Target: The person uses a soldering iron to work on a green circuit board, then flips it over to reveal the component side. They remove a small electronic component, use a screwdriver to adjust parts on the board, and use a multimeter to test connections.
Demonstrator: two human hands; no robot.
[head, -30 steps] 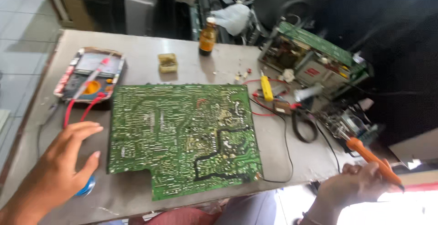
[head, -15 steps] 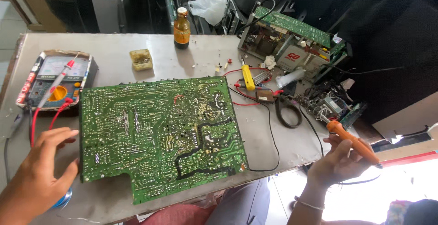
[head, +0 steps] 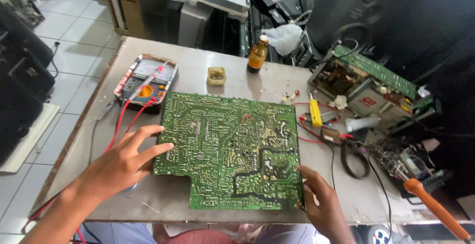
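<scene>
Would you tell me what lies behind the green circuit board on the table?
Behind the green circuit board sit a multimeter, a small yellowish tin and a brown bottle. Anything beneath the board is hidden.

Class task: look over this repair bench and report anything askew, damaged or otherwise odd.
The large green circuit board has one corner cut out as a notch on its near edge. The orange-handled soldering iron juts past the grey table's right corner. Nothing looks spilled.
</scene>
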